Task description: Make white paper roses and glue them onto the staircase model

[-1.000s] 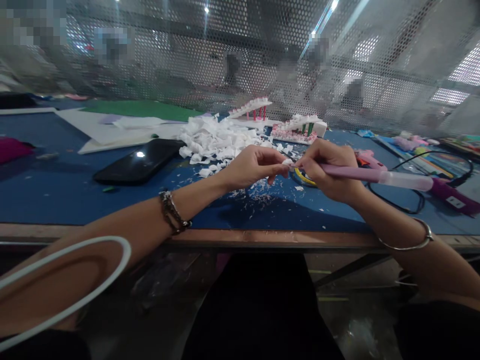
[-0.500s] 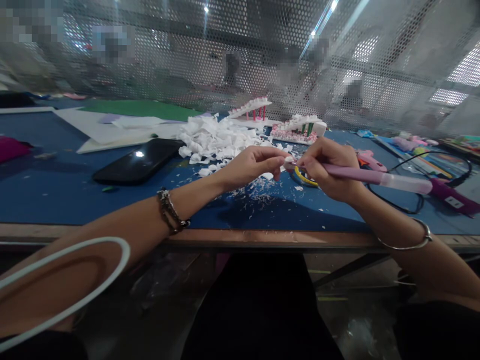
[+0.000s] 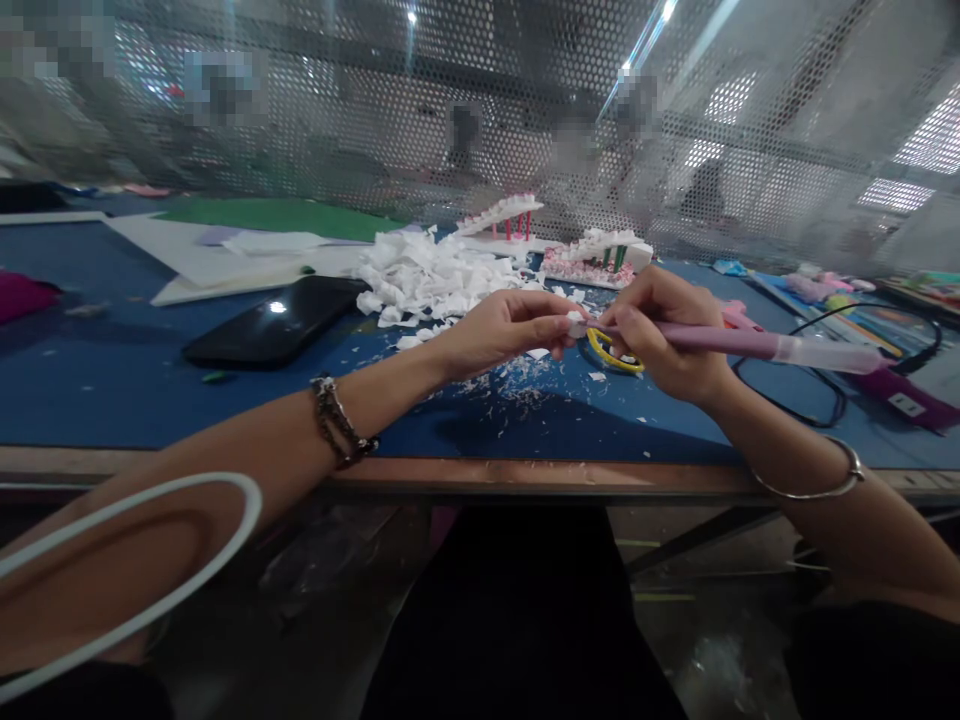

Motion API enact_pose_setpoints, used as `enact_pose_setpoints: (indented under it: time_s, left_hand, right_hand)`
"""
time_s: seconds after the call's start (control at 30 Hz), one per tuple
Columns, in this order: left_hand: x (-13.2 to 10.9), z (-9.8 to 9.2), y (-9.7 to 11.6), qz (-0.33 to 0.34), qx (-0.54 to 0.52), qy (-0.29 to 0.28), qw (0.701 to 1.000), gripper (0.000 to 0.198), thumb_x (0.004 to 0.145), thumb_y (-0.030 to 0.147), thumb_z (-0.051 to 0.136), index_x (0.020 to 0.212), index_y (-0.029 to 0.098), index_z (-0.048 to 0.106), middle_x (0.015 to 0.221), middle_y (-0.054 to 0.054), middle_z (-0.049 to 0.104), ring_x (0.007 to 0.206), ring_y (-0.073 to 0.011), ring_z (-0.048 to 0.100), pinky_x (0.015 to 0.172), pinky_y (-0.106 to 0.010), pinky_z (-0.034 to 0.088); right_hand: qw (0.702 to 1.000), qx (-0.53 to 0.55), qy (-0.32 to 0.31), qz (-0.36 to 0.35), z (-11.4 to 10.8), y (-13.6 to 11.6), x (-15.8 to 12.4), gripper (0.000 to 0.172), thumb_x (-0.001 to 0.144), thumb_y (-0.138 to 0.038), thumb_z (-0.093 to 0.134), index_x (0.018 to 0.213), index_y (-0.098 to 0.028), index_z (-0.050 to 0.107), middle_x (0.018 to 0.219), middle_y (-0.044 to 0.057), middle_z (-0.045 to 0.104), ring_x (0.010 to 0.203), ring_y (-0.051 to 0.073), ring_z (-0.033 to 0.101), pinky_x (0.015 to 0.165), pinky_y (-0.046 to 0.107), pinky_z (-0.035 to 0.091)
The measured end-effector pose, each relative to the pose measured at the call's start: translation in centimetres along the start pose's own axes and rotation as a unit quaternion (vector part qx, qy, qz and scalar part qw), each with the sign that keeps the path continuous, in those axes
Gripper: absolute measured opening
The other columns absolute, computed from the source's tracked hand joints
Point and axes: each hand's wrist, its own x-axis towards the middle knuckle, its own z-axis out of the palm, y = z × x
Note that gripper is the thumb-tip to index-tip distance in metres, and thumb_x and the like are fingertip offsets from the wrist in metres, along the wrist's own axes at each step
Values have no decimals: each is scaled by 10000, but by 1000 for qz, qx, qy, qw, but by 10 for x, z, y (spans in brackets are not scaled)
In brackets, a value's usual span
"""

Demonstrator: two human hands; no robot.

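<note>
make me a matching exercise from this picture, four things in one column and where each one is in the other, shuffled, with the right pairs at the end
1. small white piece
2. pinkish tool
3. black phone
4. green sheet

A. behind a white sheet
B. in the right hand
C. on the blue table, left of the white scraps
D. in the left hand

Pairs: 1-D, 2-B, 3-C, 4-A

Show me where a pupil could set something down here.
The blue table is barest at front left, between the black phone, wooden front edge and left forearm. A smaller, lightly flecked patch lies left of the right forearm. Crowded: the middle, with heaped white scraps and shavings below the left hand, and the right, with black cable and purple tool.
</note>
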Motion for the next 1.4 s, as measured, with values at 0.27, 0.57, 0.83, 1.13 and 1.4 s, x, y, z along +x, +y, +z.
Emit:
enact_pose_setpoints:
  time_s: [0.27, 0.57, 0.83, 1.13, 1.4]
  left_hand:
    - [0, 1, 2, -9, 5, -1, 1000, 247, 711, 336, 733, 873, 154, 696, 739, -13, 677, 617, -72, 610, 625, -199, 492]
    - [-1, 2, 4, -7, 5, -18, 1000, 249, 708, 348, 741, 833, 145, 670, 740, -15, 679, 619, -77, 628, 612, -197, 507]
    - [0, 2, 4, -4, -27, -20, 999, 255, 700, 334, 754, 800, 132, 634, 680, 13, 656, 585, -61, 617, 614, -185, 503]
    - [0, 1, 5, -13, -45, -29, 998, 249, 721, 328, 741, 781, 129, 603, 664, 19, 641, 572, -53, 599, 597, -170, 487]
    - [-1, 3, 7, -19, -29, -22, 999, 277, 706, 358, 743, 759, 135, 587, 663, 16, 625, 557, -49, 575, 558, -167, 463]
  right_hand:
    - [1000, -12, 8, -6, 0, -3, 0, 145, 812, -218, 523, 668, -203, 522, 530, -49, 524, 449, 70, 451, 442, 229, 359]
    - [999, -34, -4, 2, -2, -7, 2, 118, 798, -204, 518, 681, -189, 527, 528, -48, 531, 443, 65, 466, 440, 214, 361]
    - [998, -67, 8, -15, -1, -8, -1, 128, 804, -232, 540, 677, -211, 536, 532, -48, 539, 444, 77, 468, 440, 229, 384]
    - [989, -115, 30, -89, 1, -2, -3, 76, 813, -190, 546, 738, -204, 540, 579, -64, 553, 474, 58, 480, 472, 198, 396]
    - [989, -111, 18, -95, 2, -6, -2, 83, 825, -191, 508, 748, -212, 533, 626, -33, 591, 531, 78, 526, 510, 217, 423]
